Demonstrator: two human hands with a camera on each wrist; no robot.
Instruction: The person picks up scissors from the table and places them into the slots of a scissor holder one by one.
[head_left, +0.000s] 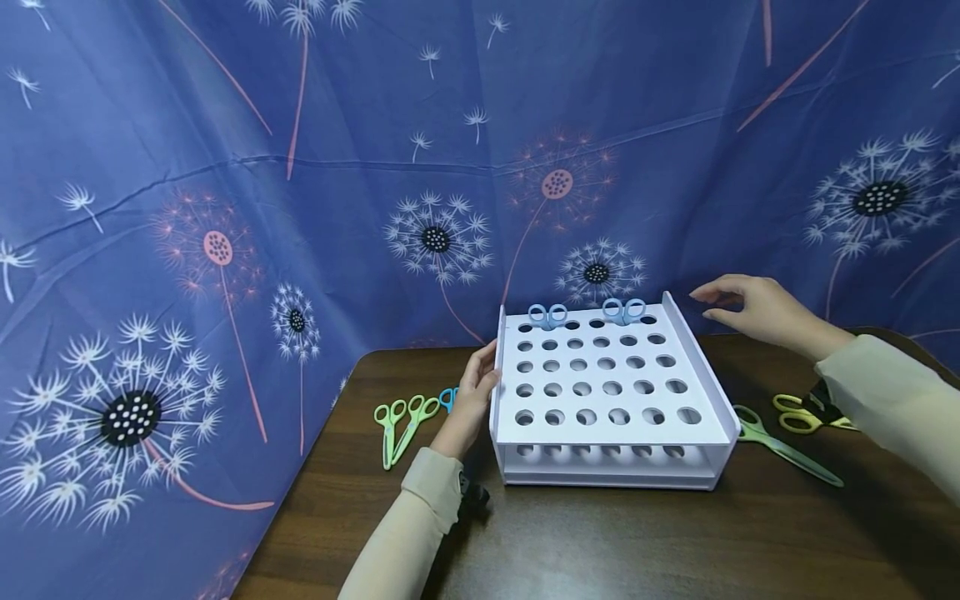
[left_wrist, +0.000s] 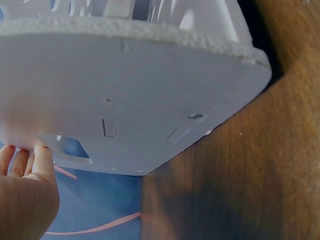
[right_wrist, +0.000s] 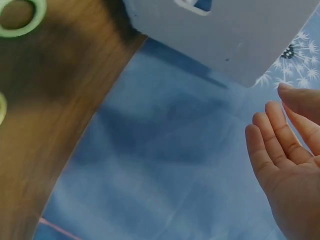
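A white rack (head_left: pixel 641 433) with rows of round holes stands on the table. Two pairs of light blue scissors, one on the left (head_left: pixel 547 316) and one on the right (head_left: pixel 624 312), sit in its back row, handles up. My left hand (head_left: pixel 472 398) rests against the rack's left side wall (left_wrist: pixel 145 100), its fingertips beside the oblong handle cutout in the left wrist view. Off the rack's back right corner, my right hand (head_left: pixel 765 310) hovers with loosely bent fingers and nothing in them. The right wrist view shows that hand (right_wrist: pixel 295 165) apart from the rack's right wall.
Two pairs of green scissors, one (head_left: pixel 389 429) beside the other (head_left: pixel 414 425), lie left of the rack, near blue scissor handles (head_left: pixel 447 399). Right of it lie green scissors (head_left: pixel 787 450) and yellow scissors (head_left: pixel 801 417), partly behind my right sleeve. A patterned blue cloth (head_left: pixel 337 250) hangs behind the table.
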